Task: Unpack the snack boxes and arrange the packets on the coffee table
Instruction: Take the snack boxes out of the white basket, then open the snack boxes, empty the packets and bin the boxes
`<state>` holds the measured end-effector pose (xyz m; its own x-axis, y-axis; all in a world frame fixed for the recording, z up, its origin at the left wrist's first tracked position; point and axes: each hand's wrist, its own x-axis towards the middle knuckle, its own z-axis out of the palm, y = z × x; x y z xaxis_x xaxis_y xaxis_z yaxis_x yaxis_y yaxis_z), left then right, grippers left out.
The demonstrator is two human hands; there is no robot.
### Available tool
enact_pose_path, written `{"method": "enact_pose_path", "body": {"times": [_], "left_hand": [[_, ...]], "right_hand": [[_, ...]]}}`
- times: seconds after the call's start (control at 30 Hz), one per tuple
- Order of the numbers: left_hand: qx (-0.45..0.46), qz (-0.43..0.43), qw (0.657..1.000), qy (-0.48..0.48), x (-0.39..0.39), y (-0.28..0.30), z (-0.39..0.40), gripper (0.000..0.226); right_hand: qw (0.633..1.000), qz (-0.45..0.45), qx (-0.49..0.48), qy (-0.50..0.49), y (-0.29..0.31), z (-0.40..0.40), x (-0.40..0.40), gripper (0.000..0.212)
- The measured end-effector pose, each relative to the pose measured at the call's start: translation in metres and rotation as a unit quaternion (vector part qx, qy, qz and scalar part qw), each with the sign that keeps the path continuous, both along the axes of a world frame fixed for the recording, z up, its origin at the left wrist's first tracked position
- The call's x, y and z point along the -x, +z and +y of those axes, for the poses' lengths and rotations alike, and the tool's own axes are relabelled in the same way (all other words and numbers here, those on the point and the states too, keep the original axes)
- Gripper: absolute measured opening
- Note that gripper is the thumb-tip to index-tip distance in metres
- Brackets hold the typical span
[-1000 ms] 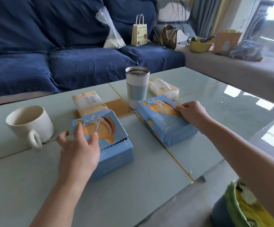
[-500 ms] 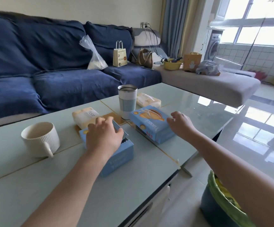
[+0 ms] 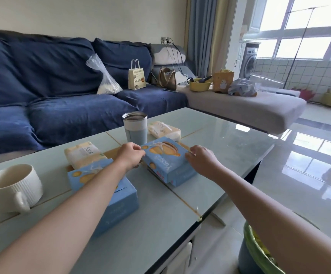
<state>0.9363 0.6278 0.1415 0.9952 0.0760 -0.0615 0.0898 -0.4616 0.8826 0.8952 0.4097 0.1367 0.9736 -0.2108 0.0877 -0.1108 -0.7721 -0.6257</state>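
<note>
Two light blue snack boxes printed with biscuits lie on the pale glass coffee table (image 3: 220, 135). The right snack box (image 3: 165, 163) sits between my hands: my left hand (image 3: 131, 156) pinches its left top corner, and my right hand (image 3: 202, 160) grips its right edge with curled fingers. The left snack box (image 3: 117, 194) lies nearer me with its torn flap open, partly hidden under my left forearm. No loose packets are visible outside the boxes.
A white ribbed mug (image 3: 14, 186) stands at the left. A steel tumbler (image 3: 135, 126) stands just behind the right box. Two tissue packs (image 3: 84, 155) (image 3: 164, 129) lie behind the boxes. A green-lined bin (image 3: 259, 252) sits on the floor at lower right. A blue sofa (image 3: 61, 86) lies beyond.
My left hand left the left box and moved right to the right box's corner. My right hand went back onto that box's right edge. The camera tilted up.
</note>
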Motion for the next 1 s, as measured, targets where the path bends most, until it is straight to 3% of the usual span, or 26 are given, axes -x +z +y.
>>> {"method": "enact_pose_path", "body": {"times": [0.17, 0.27, 0.43, 0.57, 0.7, 1.0], "left_hand": [[0.145, 0.092, 0.985, 0.025, -0.011, -0.006, -0.013, 0.019], [0.178, 0.130, 0.975, 0.012, -0.012, -0.013, -0.016, 0.034], [0.142, 0.114, 0.983, -0.038, -0.013, -0.021, -0.016, 0.054], [0.159, 0.113, 0.979, -0.051, -0.014, -0.024, -0.014, 0.062], [0.193, 0.099, 0.975, -0.049, -0.011, -0.020, -0.015, 0.065], [0.287, 0.077, 0.952, -0.065, -0.010, -0.019, -0.021, 0.080]], "right_hand": [[0.999, 0.003, -0.033, 0.014, -0.006, -0.003, -0.025, 0.033], [0.998, 0.010, -0.053, 0.025, -0.014, -0.007, -0.028, 0.032], [0.998, 0.008, -0.048, 0.042, -0.022, -0.012, -0.035, 0.031], [0.997, 0.016, -0.066, 0.029, -0.026, -0.011, -0.044, 0.041], [0.995, 0.059, -0.080, 0.011, -0.017, -0.008, -0.055, 0.037], [0.960, 0.094, -0.261, 0.022, -0.003, -0.024, -0.052, 0.026]]}}
